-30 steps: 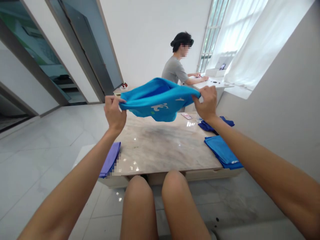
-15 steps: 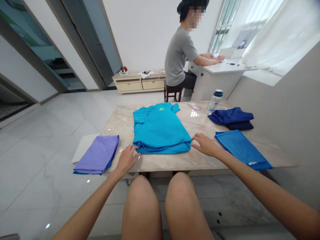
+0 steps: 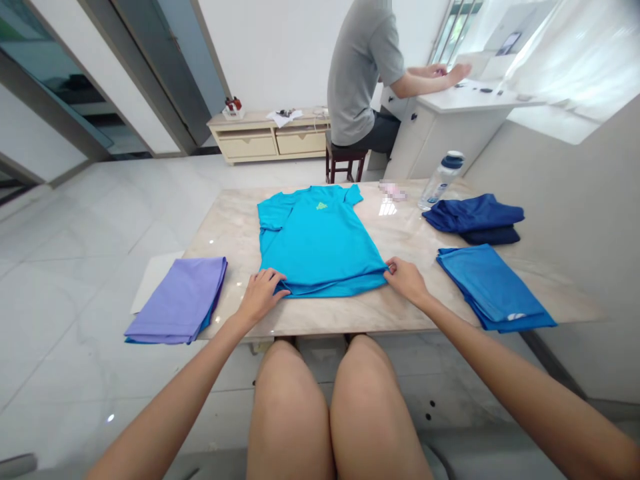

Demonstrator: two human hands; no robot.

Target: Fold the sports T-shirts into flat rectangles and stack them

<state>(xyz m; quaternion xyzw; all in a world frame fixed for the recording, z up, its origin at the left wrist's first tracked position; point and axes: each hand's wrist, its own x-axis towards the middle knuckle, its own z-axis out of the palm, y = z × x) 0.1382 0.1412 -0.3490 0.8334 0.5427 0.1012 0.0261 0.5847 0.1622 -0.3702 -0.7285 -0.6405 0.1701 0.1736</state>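
A turquoise T-shirt (image 3: 320,240) lies flat on the marble table (image 3: 400,313), neck pointing away from me. My left hand (image 3: 260,293) pinches the shirt's near left hem corner. At the near right hem corner my right hand (image 3: 406,279) is closed on the cloth in the same way. Both hands rest low on the table top.
A folded purple cloth (image 3: 180,303) overhangs the table's left edge. Folded blue shirts (image 3: 493,287) and a dark blue pile (image 3: 475,217) lie at the right, with a water bottle (image 3: 443,180) behind. A person in a grey shirt (image 3: 365,73) sits at a white desk beyond.
The shirt was held up in the air a second ago and now lies spread on the table. My hands, briefly open beside the hem, have closed on its two near corners.
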